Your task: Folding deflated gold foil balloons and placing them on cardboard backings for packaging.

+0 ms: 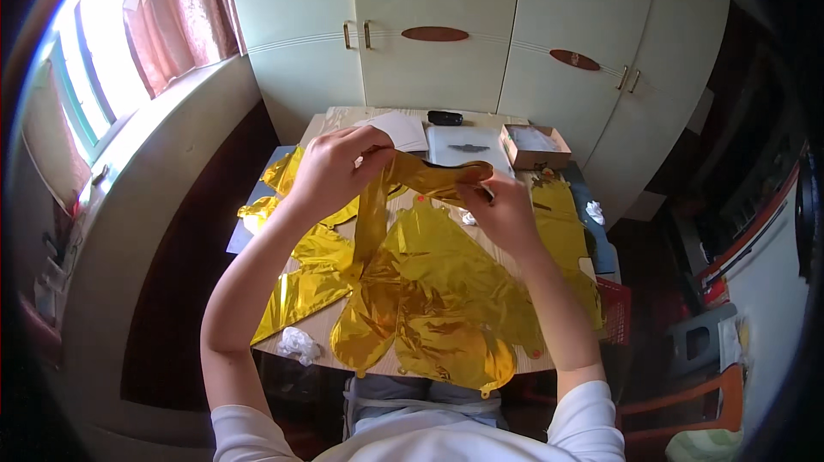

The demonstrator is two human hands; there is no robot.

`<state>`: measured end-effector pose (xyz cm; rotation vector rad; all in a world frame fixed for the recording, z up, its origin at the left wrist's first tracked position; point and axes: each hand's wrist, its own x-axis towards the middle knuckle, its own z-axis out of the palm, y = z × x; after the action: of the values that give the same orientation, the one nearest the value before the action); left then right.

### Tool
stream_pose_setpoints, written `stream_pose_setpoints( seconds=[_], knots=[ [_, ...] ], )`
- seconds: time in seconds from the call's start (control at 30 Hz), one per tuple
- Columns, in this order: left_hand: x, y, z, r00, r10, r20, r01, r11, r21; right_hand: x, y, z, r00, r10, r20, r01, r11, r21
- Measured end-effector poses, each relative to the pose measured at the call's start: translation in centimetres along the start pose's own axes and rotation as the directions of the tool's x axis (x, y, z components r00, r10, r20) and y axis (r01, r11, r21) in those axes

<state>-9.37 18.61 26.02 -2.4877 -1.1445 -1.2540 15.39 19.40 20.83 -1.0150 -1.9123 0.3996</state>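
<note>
Both hands are raised over the table, closed on a flat gold foil balloon [429, 175]. My left hand [335, 164] pinches its left end, where a narrow strip of foil hangs down. My right hand [500, 209] grips the other end, and a folded dark edge shows beside the fingers. Below them a large uninflated gold foil balloon [446, 290] with rounded lobes and small tabs spreads to the table's near edge. Whether the hanging strip belongs to it I cannot tell. More crumpled gold foil [318, 260] lies left of it, partly behind my left forearm.
Further gold foil [556, 217] covers the table's right side. At the back are white sheets [402, 129], a black object [445, 118], a translucent container [446, 143] and a cardboard box [539, 146]. Crumpled white tissue [299, 345] lies front left. A red basket [614, 312] stands at right.
</note>
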Motion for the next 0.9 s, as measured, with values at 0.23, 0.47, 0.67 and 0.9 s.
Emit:
stream_pose_setpoints(
  seconds=[0.23, 0.47, 0.67, 0.9],
  knots=[
    [-1.6, -0.1, 0.8, 0.973, -0.231, -0.015, 0.218, 0.935, -0.279, 3.1, -2.5, -4.1, 0.992, -0.128, 0.014, 0.128, 0.969, -0.209],
    [-7.5, 0.1, 5.0, 0.714, -0.52, 0.469, 0.687, 0.648, -0.329, 3.6, -4.9, -6.4, 0.998, -0.023, 0.056, 0.032, 0.986, -0.162],
    [-6.7, -4.7, 9.9, 0.965, -0.255, 0.066, 0.261, 0.961, -0.095, 0.5, -3.9, -8.6, 0.881, -0.469, 0.055, 0.466, 0.844, -0.267],
    [-7.6, -4.5, 10.9, 0.994, 0.025, -0.105, -0.016, 0.996, 0.084, -11.8, -2.6, -8.0, 0.779, -0.557, 0.286, 0.622, 0.631, -0.465]
  ],
)
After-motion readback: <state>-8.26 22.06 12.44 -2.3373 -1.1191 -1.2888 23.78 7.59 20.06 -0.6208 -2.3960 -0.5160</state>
